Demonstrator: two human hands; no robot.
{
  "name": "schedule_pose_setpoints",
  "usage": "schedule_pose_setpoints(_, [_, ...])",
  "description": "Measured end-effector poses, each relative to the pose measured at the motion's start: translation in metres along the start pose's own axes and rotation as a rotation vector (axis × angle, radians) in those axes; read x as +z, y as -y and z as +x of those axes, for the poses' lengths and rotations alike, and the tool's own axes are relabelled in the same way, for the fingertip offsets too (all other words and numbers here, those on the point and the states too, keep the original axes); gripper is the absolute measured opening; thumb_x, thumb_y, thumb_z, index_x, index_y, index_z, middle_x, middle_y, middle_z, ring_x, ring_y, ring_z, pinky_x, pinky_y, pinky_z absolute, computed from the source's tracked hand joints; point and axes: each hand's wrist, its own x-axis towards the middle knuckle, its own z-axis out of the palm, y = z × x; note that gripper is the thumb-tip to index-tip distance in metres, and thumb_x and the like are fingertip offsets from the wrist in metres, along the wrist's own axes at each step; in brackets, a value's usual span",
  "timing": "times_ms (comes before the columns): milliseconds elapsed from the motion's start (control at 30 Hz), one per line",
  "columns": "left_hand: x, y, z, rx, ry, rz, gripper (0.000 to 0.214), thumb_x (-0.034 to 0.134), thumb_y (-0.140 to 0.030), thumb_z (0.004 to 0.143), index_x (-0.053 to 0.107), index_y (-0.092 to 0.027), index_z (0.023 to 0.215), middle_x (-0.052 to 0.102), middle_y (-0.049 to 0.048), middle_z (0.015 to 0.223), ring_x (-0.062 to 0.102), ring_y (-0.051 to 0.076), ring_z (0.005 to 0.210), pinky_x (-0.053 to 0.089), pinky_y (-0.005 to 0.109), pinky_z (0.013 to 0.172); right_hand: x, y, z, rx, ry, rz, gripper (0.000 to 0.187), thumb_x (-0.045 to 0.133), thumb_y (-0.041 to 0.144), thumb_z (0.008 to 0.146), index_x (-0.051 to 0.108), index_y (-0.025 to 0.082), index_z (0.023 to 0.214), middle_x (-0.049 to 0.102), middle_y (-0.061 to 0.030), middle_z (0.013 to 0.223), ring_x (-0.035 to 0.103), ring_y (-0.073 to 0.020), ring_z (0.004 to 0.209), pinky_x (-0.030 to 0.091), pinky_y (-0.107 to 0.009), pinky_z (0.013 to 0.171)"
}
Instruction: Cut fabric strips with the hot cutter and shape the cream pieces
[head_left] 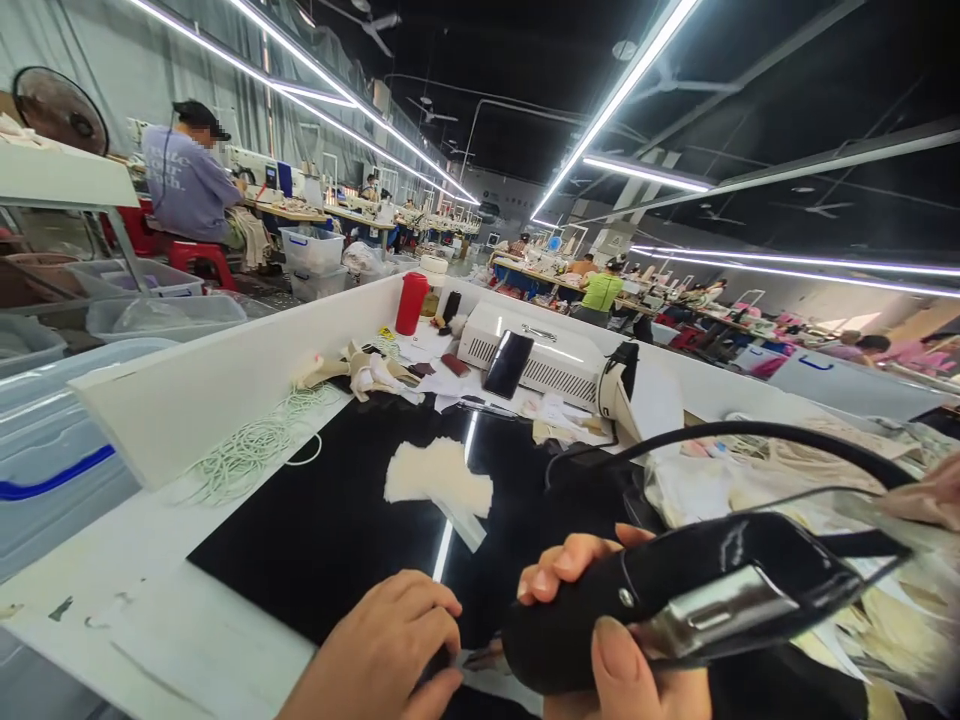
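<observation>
My right hand [626,665] is wrapped round a glossy black object [720,570] with a rounded end, a small rivet and a slotted silver plate; its exact kind I cannot tell. The thumb lies in front, the fingers behind. A black cord or strap arches above it. My left hand [382,645] is just left of that rounded end, fingers loosely curled with a dark gap between them and the thumb. Cream, cut-out pieces [435,470] lie on the shiny black mat [300,520] beyond both hands, with a translucent strip [466,525] beside them.
Pale green cord [255,450] is heaped at left. A phone [508,364] leans on a white vented machine [577,365], near a red container [411,303]. Light scraps crowd the right side, where a blurred hand [930,495] shows. White side walls border the table; several people sit beyond.
</observation>
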Motion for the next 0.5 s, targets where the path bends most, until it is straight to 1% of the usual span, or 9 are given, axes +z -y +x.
schedule_pose_setpoints(167, [0.0052, 0.0, -0.0006, -0.046, 0.028, -0.008, 0.035, 0.076, -0.002, 0.074, 0.062, -0.024, 0.098, 0.071, -0.0027, 0.117, 0.067, 0.022, 0.108, 0.055, 0.032, 0.093, -0.0011, -0.0042, 0.0008, 0.012, 0.011, -0.011, 0.042, 0.08, 0.047, 0.086, 0.058, 0.033, 0.119, 0.064, 0.0051, 0.083, 0.06, -0.0128, 0.071, 0.053, -0.029, 0.066])
schedule_pose_setpoints(267, [0.0066, -0.0004, 0.0, -0.068, 0.041, -0.007, 0.036, 0.075, -0.001, 0.074, 0.061, -0.023, 0.098, 0.07, -0.0026, 0.117, 0.066, 0.022, 0.108, 0.054, 0.033, 0.094, 0.0001, -0.0067, -0.0002, 0.02, 0.012, -0.004, 0.042, 0.081, 0.046, 0.085, 0.059, 0.033, 0.119, 0.063, 0.0052, 0.084, 0.06, -0.0131, 0.072, 0.053, -0.03, 0.066])
schedule_pose_setpoints(367, [0.0063, -0.0022, 0.0013, -0.094, 0.068, -0.015, 0.038, 0.073, 0.001, 0.072, 0.06, -0.023, 0.098, 0.07, -0.0028, 0.116, 0.066, 0.021, 0.106, 0.054, 0.032, 0.091, 0.0022, -0.0078, -0.0007, 0.034, 0.0, -0.002, 0.042, 0.081, 0.044, 0.085, 0.059, 0.033, 0.119, 0.063, 0.0054, 0.085, 0.06, -0.0127, 0.073, 0.053, -0.03, 0.068])
schedule_pose_setpoints(500, [0.0046, -0.0037, 0.0031, -0.114, 0.08, -0.03, 0.039, 0.073, 0.0, 0.071, 0.061, -0.024, 0.1, 0.069, -0.0033, 0.115, 0.066, 0.021, 0.104, 0.054, 0.032, 0.09, 0.0025, -0.0067, 0.001, 0.023, 0.021, 0.009, 0.042, 0.081, 0.043, 0.086, 0.059, 0.033, 0.12, 0.063, 0.0045, 0.085, 0.06, -0.0137, 0.073, 0.054, -0.031, 0.068])
